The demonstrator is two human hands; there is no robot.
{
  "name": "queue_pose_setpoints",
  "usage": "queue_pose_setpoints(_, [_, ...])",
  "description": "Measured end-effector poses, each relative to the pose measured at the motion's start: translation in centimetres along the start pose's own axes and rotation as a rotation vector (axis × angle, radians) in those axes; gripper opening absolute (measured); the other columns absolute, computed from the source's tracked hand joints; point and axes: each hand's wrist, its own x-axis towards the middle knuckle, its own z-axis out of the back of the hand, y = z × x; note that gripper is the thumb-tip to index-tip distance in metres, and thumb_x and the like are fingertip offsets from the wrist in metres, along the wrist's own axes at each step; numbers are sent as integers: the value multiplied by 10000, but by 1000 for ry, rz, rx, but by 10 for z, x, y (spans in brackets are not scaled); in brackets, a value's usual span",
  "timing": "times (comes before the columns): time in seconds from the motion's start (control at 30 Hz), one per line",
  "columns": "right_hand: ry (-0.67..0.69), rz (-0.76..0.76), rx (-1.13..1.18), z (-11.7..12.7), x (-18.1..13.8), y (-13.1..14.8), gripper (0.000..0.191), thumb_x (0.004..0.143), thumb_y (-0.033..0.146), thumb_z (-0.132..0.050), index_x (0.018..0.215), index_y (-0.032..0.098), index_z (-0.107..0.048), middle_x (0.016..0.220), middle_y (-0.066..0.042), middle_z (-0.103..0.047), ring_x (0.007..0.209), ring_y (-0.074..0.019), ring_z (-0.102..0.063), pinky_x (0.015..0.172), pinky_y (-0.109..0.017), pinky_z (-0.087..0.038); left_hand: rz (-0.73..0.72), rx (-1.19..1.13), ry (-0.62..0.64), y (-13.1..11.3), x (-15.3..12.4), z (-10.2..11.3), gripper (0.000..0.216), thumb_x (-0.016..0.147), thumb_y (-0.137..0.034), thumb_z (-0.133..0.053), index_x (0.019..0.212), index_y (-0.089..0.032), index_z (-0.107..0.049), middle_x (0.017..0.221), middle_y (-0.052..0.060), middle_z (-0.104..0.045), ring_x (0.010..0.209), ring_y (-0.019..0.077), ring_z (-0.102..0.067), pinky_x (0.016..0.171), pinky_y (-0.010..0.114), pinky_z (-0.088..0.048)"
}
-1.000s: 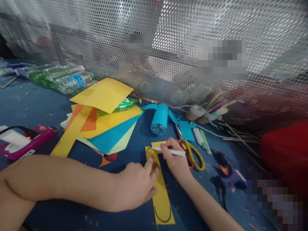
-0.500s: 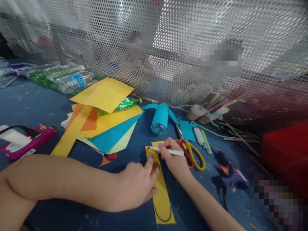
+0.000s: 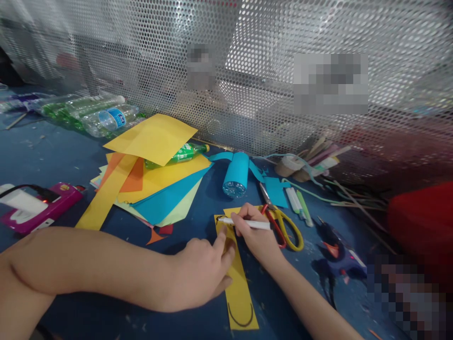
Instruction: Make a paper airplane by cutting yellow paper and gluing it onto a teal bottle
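A narrow yellow paper strip (image 3: 239,295) lies on the blue table, with a black curved line drawn near its close end. My left hand (image 3: 201,274) lies on the strip's middle, fingers loosely curled, pressing it down. My right hand (image 3: 255,233) is closed around a white marker pen (image 3: 247,223), whose tip touches the strip's far left corner, where another black curve is drawn.
Yellow-handled scissors (image 3: 283,225) lie just right of my right hand. A teal paper roll (image 3: 235,174), a stack of coloured paper sheets (image 3: 155,184), plastic bottles (image 3: 102,118), a pink device (image 3: 38,208), glue sticks (image 3: 299,205) and a perforated metal screen (image 3: 247,71) surround the work area.
The pen tip has slid leftward along the far end of the yellow strip, extending the black curve. My left hand has stayed put.
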Motion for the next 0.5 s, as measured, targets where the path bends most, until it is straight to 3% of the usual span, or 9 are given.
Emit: queue_pose_setpoints(0.5, [73,-51,90,2,0,2,292,756,307,-597,574,229,-383,416,78,-435,420,-97,-362,448,-225,-304,4,10,3,-1,0,0,593,922,-456,-337,1381,-81,-339,1265,255,-491,653,239,-642,492,344,-484])
